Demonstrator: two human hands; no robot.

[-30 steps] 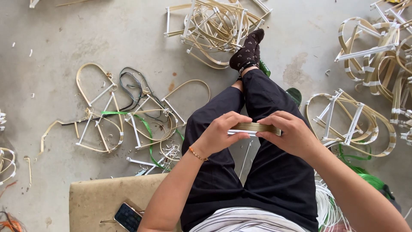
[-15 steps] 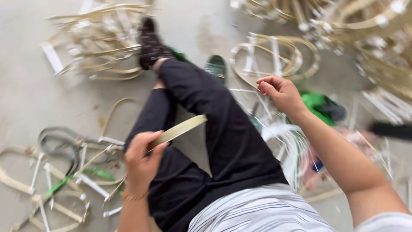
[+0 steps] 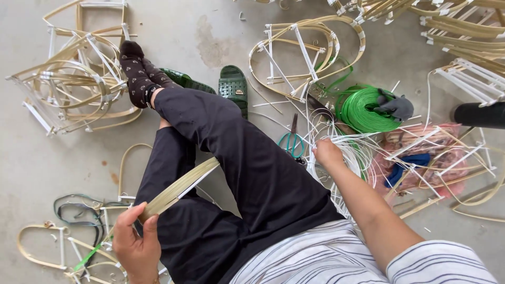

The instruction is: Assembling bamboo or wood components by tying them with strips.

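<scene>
Your left grip (image 3: 135, 243) closes around a bundle of flat pale bamboo strips (image 3: 179, 189) at 7 o'clock; your right grip (image 3: 327, 153) pinches thin white plastic strands (image 3: 344, 144) at 2 o'clock, beside green-handled scissors (image 3: 292, 141)

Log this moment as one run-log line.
left hand: grips bamboo strip | right hand: reaching into white strands | scissors beside | green strapping coil nearby

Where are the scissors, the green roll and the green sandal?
scissors (image 3: 292, 141): head view, on the green handles.
green roll (image 3: 359, 111): head view, on its coiled top.
green sandal (image 3: 233, 85): head view, on its upper.
</scene>
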